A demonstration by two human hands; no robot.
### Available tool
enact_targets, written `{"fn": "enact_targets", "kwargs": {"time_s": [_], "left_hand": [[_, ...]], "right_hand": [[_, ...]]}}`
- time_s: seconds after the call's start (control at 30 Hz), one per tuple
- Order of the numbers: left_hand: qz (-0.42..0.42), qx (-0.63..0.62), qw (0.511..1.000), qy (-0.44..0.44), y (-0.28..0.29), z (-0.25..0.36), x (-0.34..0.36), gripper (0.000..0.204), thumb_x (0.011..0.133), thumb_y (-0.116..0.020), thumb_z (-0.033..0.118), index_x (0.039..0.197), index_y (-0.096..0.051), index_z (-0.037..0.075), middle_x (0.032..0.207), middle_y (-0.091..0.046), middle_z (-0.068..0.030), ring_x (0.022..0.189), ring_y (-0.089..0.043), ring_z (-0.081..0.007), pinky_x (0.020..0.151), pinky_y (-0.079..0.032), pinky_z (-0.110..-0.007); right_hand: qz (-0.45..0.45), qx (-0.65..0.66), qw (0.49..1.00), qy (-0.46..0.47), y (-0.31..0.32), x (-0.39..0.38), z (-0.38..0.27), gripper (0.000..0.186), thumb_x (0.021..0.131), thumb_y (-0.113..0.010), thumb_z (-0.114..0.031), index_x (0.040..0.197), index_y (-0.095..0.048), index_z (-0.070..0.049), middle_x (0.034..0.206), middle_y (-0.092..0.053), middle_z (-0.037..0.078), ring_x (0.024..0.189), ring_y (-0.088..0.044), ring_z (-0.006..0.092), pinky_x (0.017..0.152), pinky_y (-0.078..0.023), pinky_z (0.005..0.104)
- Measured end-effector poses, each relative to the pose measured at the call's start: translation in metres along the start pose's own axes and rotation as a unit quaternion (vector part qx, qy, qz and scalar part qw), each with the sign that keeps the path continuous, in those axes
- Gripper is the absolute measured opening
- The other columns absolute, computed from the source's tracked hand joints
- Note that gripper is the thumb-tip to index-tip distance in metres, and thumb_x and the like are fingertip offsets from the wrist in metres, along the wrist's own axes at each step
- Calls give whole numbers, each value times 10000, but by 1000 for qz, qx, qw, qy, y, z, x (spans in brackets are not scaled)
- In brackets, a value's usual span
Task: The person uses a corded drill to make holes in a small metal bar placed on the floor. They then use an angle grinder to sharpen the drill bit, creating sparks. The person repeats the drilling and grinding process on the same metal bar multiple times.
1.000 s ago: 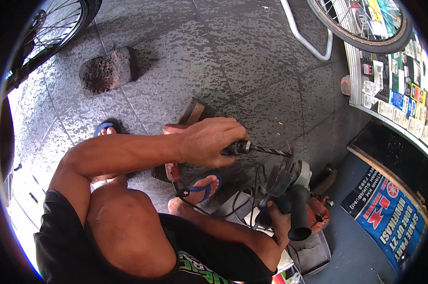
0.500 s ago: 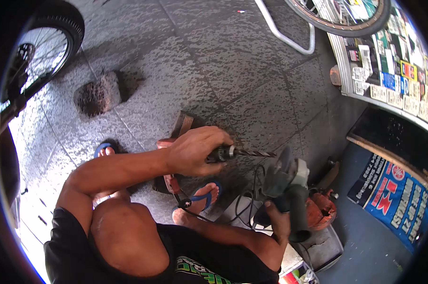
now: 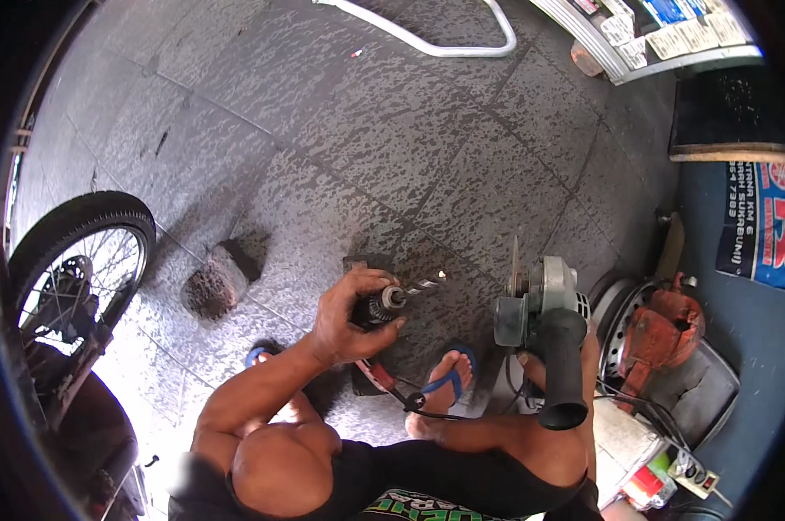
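Note:
My left hand (image 3: 347,317) is wrapped round the dark chuck end of a power drill (image 3: 377,375), whose red body hangs below it, partly hidden. A twist drill bit (image 3: 423,286) juts out of the chuck to the right, its tip catching bright light. My right hand (image 3: 533,372) grips an angle grinder (image 3: 552,276) from below and behind, mostly hidden by the tool. The grinder's thin disc (image 3: 515,265) is seen nearly edge-on, and its black side handle (image 3: 563,382) points toward me. Bit tip and disc stand apart.
A rough stone block (image 3: 214,286) sits on the tiled floor at left, near a bike wheel (image 3: 84,226). A red machine part (image 3: 666,330) lies at right, beside a power strip (image 3: 693,478). A bent white metal tube (image 3: 444,50) is at the far side.
My view has turned. The drill bit and grinder disc were close together and are now farther apart. The grinder has tilted, so its disc shows more edge-on.

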State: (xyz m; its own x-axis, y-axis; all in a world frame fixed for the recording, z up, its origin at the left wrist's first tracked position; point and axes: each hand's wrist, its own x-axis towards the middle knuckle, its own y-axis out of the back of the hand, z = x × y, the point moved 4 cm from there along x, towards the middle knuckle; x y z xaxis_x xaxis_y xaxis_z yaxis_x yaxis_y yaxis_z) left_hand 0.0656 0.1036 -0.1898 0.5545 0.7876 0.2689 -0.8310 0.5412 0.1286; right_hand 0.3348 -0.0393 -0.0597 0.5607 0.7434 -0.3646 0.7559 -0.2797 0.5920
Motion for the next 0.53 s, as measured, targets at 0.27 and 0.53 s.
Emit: {"fn": "enact_targets", "kwargs": {"time_s": [0.27, 0.53], "left_hand": [[39, 167, 950, 262, 7, -31, 26, 539, 828, -803, 301, 1240, -586, 31, 1077, -656, -192, 916, -681, -356, 811, -554, -443], [5, 433, 850, 301, 23, -167, 43, 189, 741, -685, 72, 921, -705, 17, 975, -682, -212, 1064, -656, -358, 864, -557, -448]], "right_hand": [[-12, -44, 994, 102, -21, 21, -18, 785, 726, -891, -209, 1368, -502, 19, 1235, -640, 149, 1098, -627, 272, 957, -509, 400], [-50, 82, 993, -72, -72, 69, -23, 481, 981, -644, -129, 1400, -513, 67, 1431, -516, 263, 1234, -526, 408, 990, -475, 562]]}}
